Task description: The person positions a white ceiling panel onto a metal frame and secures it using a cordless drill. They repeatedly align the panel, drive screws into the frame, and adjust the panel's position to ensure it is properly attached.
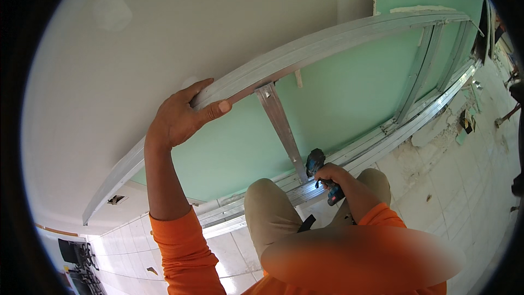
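My left hand [183, 114] grips the long metal top track [311, 49] of a low wall frame, thumb on the near side and fingers over the top. In my right hand [333, 173] is a dark cordless drill [315, 162], gripped by its handle, with its battery end pointing toward me. The drill's head is beside the lower end of a short metal stud [281, 125], close to the bottom track [349, 155]. A bright light falls on the track there. Whether the drill's tip touches the metal I cannot tell.
Green drywall [349, 87] stands behind the frame, beside a pale wall [180, 27]. More upright studs [417, 76] stand at the right. Broken scraps [466, 123] and dust lie on the tiled floor [420, 186]. Dark chairs [79, 257] are at the far lower left.
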### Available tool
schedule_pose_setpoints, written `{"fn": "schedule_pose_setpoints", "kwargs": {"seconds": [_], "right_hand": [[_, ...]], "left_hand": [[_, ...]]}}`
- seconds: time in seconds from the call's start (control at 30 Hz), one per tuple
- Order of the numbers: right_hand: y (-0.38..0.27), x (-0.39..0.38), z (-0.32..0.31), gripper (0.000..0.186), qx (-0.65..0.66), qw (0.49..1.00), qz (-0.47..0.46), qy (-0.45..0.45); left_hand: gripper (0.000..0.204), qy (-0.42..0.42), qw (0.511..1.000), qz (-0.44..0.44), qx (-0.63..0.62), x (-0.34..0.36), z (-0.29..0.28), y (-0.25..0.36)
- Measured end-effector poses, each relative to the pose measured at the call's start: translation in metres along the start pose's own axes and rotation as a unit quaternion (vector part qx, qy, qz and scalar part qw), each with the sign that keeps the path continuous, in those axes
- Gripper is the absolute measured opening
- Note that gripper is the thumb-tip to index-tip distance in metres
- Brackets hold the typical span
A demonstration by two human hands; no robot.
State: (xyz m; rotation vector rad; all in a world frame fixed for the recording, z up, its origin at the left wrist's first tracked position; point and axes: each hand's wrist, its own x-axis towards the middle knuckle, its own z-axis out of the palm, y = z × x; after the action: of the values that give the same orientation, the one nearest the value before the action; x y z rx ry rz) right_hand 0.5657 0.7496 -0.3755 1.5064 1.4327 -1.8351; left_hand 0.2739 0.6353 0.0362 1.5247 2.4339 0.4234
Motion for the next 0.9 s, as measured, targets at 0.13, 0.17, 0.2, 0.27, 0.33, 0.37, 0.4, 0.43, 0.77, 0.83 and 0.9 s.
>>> {"fn": "schedule_pose_setpoints", "kwargs": {"seconds": [0.13,0.17,0.2,0.27,0.33,0.37,0.4,0.43,0.77,0.83,0.9], "right_hand": [[0.001,0.002,0.001,0.014,0.017,1.000,0.007,0.004],[0.001,0.003,0.001,0.014,0.017,1.000,0.011,0.003],[0.001,0.004,0.002,0.014,0.018,1.000,0.015,0.002],[0.003,0.006,0.003,0.014,0.026,1.000,0.013,0.001],[0.006,0.008,0.002,0.014,0.041,0.999,0.003,0.004],[0.008,0.009,0.003,0.015,0.052,0.999,-0.002,0.001],[0.009,0.011,0.002,0.016,0.060,0.998,-0.004,0.004],[0.009,0.013,0.001,0.017,0.058,0.998,0.002,0.007],[0.005,0.036,-0.010,0.024,-0.120,0.987,-0.093,0.053],[0.006,0.032,-0.011,0.024,-0.177,0.973,-0.138,0.051],[0.009,0.025,-0.010,0.024,-0.155,0.968,-0.191,0.055]], "left_hand": [[0.121,0.000,1.000,-0.007,0.003,0.001,-0.001,-0.001],[0.122,0.002,1.000,0.001,-0.002,0.002,-0.002,-0.001],[0.122,0.004,1.000,0.009,-0.006,0.002,-0.002,0.000],[0.122,0.006,1.000,0.010,-0.010,0.003,-0.001,0.000],[0.120,0.004,1.000,-0.002,-0.010,0.004,0.000,0.000],[0.119,0.001,1.000,-0.002,-0.010,0.004,0.000,0.000],[0.118,0.000,1.000,-0.001,-0.012,0.005,0.000,0.000],[0.117,-0.001,1.000,-0.002,-0.014,0.005,0.000,0.000],[0.110,0.010,1.000,0.009,-0.028,0.007,0.000,-0.001],[0.107,0.015,1.000,0.005,-0.026,0.007,0.000,-0.002],[0.106,0.014,0.999,0.011,-0.042,0.008,0.000,-0.003]]}}
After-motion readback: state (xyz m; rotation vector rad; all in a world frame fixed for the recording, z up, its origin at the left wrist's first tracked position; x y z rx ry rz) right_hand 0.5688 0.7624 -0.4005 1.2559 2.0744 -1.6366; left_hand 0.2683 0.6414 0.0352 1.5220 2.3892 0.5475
